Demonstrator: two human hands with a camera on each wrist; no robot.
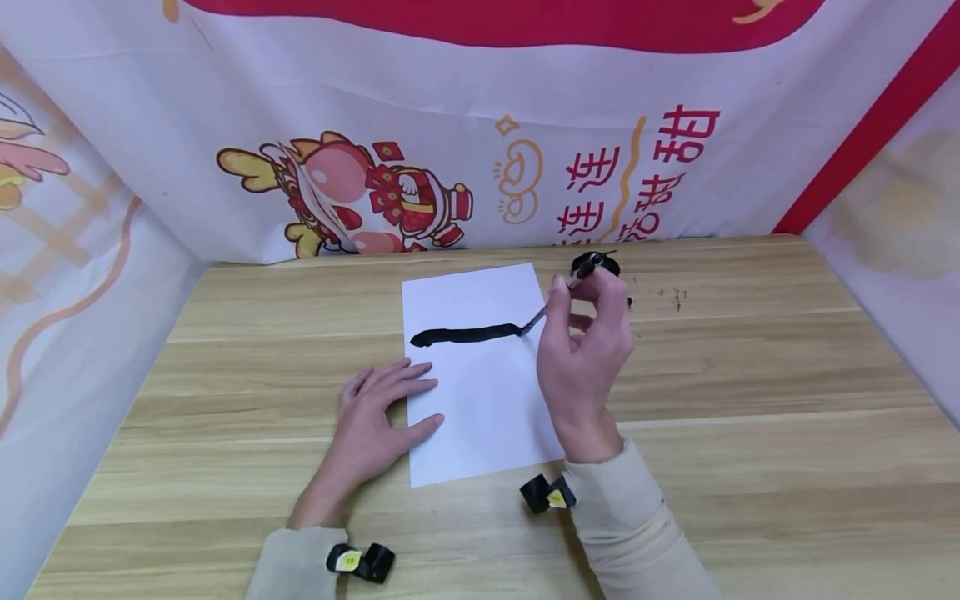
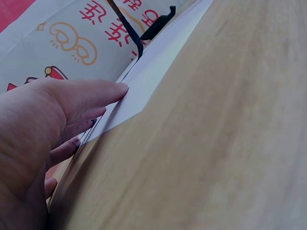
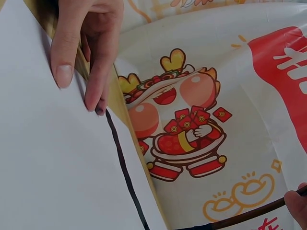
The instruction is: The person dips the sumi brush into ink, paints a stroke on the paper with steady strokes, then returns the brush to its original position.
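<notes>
A sheet of white paper (image 1: 480, 408) lies on the wooden table, crossed near its upper part by a thick black stroke (image 1: 468, 335). My right hand (image 1: 585, 350) pinches a slim brush (image 1: 536, 319) between thumb and fingers. The brush slants down to the left, and its dark tip meets the stroke's right end; the right wrist view shows its brown handle (image 3: 254, 214). My left hand (image 1: 382, 425) rests with fingers spread over the paper's left edge. Thumb and fingertips touch the sheet below the stroke's left end. Dark smudges mark some left fingertips (image 3: 100, 108).
A round black dish (image 1: 611, 265) stands beyond my right hand, partly hidden by it. Small dark marks (image 1: 678, 298) dot the tabletop to its right. A printed cloth backdrop (image 1: 450, 92) rises along the table's back edge, with more cloth at both sides.
</notes>
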